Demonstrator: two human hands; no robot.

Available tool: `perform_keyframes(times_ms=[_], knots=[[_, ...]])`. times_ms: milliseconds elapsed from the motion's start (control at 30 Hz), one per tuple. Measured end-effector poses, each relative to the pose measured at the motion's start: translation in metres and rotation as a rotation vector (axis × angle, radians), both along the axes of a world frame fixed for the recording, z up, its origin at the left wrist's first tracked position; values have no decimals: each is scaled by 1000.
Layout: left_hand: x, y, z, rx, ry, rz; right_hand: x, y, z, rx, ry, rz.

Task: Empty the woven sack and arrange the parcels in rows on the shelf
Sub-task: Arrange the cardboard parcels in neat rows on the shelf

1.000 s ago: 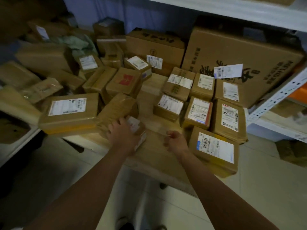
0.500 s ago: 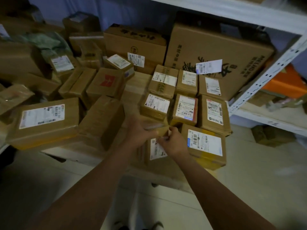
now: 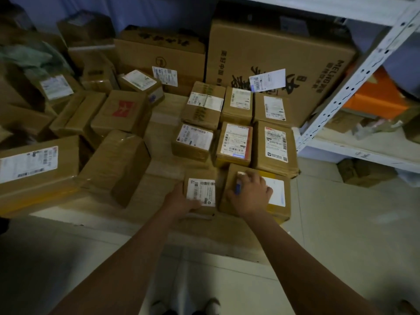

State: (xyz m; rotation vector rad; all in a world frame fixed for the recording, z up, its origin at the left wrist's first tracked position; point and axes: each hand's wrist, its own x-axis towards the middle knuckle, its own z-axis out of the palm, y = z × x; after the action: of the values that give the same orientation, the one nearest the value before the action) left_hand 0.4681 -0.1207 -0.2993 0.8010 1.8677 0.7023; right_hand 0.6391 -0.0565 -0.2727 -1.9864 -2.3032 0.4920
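A small brown parcel with a white barcode label lies flat near the front edge of the low wooden shelf. My left hand grips its near-left corner. My right hand rests palm-down on the larger parcel just to the right, fingers spread. Behind these two, labelled parcels stand in neat rows: a middle row and a back row. The woven sack is not in view.
Loose parcels lie jumbled on the shelf's left half, including a long box and a tilted one. Two big cartons stand at the back. A white metal rack upright rises on the right. Tiled floor lies below.
The small parcel, held upright between both hands, now lies label-up beside the front-right parcel. My right hand has let go and moved onto that larger parcel.
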Motion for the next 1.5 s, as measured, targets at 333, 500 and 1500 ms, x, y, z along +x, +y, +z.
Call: perform_keyframes(times_ms=[333,500,1500], knots=[[32,24,4,73,183,123,19,9,-6,-45,-10,163],[22,15,18,75,223,147,-5,3,3,85,105,181],[-179,-23,39,144,258,119,-224,-57,4,-486,531,-248]])
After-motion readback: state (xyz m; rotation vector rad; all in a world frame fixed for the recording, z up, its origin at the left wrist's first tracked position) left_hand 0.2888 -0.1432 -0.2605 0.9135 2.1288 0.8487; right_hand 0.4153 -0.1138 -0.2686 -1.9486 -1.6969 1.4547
